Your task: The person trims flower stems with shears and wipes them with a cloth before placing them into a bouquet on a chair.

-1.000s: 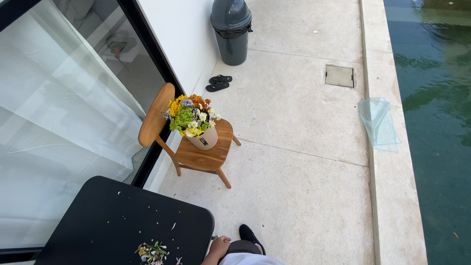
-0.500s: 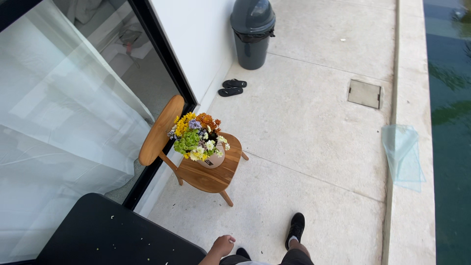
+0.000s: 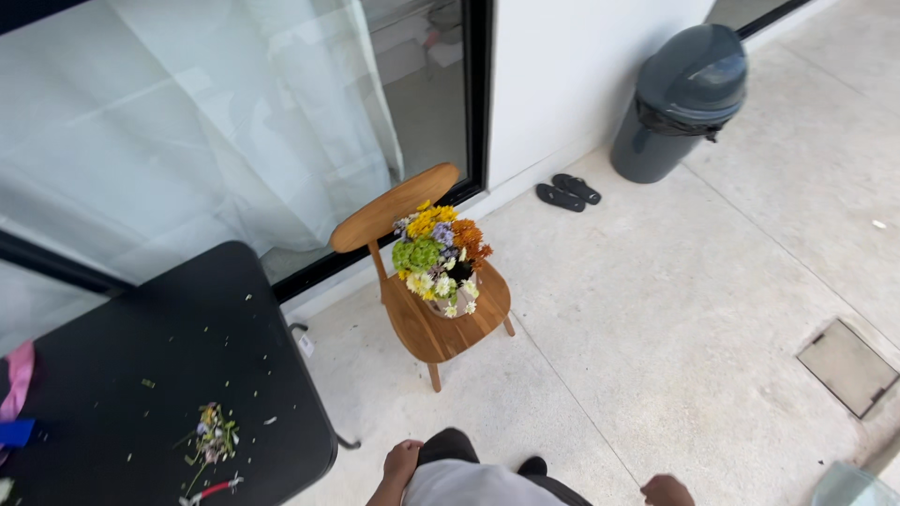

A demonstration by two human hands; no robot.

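My left hand (image 3: 401, 461) hangs low at the bottom edge beside my leg, fingers curled, holding nothing. Only the top of my right hand (image 3: 667, 490) shows at the bottom edge, and its fingers are hidden. Ahead of me stands a wooden chair (image 3: 433, 328) with a round seat. On the seat sits a pot of yellow, orange, green and white flowers (image 3: 437, 255). Both hands are well short of the chair.
To the left, a black table (image 3: 122, 365) carries flower trimmings (image 3: 212, 437), a red-handled tool (image 3: 214, 489) and a pink ribbon (image 3: 19, 375). A glass door with a white curtain (image 3: 234, 122) lies behind. A grey bin (image 3: 680, 103), black sandals (image 3: 567, 192) and a floor hatch (image 3: 847, 365) are to the right.
The view has swung left and dropped closer: the water's edge has left the frame, the black table fills the left side, and both my hands now show at the bottom.
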